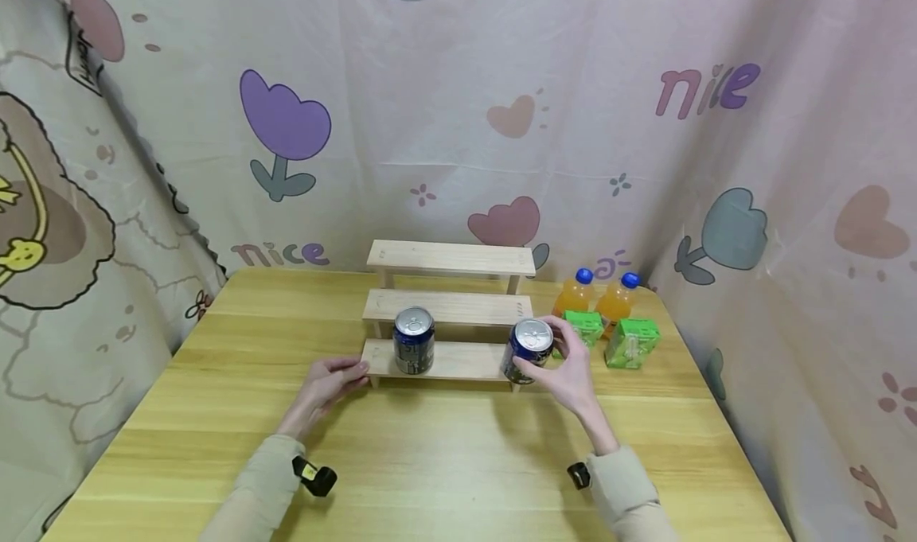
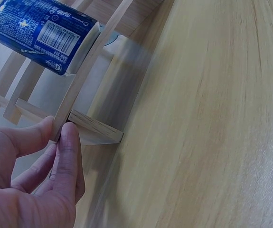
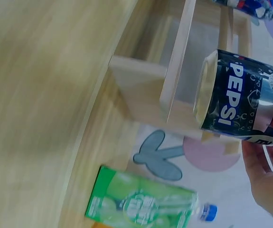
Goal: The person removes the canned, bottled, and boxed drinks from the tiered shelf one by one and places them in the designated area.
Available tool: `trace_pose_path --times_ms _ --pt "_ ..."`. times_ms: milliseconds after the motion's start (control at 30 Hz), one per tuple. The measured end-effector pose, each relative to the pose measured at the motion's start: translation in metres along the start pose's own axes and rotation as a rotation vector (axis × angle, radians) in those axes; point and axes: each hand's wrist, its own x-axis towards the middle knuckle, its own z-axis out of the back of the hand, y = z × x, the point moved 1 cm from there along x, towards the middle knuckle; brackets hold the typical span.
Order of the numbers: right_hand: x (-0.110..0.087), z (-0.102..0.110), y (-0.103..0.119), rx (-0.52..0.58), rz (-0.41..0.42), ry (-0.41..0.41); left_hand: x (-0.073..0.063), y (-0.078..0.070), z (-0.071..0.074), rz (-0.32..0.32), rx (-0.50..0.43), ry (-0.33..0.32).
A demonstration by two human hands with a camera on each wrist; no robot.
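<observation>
My left hand [image 1: 328,384] pinches the left end of the lowest board of a three-step wooden rack [image 1: 458,360], thumb above and fingers below in the left wrist view. On that board, towards its left end, a blue soda can [image 1: 414,349] stands upright. A dark blue Pepsi can [image 3: 243,97] is gripped by my right hand [image 1: 571,373] at the board's right end. In the right wrist view a small gap shows between this can's base and the board. Part of the right hand lies outside that view.
Right of the rack stand two orange drink bottles [image 1: 575,294] with blue caps. In front of them are two green juice boxes [image 1: 633,343]. A patterned curtain [image 1: 444,128] hangs behind the wooden table [image 1: 430,462].
</observation>
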Motion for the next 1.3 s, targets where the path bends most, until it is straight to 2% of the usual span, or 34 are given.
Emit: trace_pose_path --times_ms 567,1000,1300 --pt "-0.006 0.053 -0.025 0.067 0.029 -0.043 0.000 0.000 0.000 -0.015 0.004 0.009" --pt "-0.015 0.081 -0.037 0.042 -0.113 -0.139 -0.001 0.000 0.000 -0.015 0.008 0.012" --pt "-0.022 0.098 -0.049 0.001 -0.243 -0.227 0.000 0.001 0.001 -0.024 0.007 0.005"
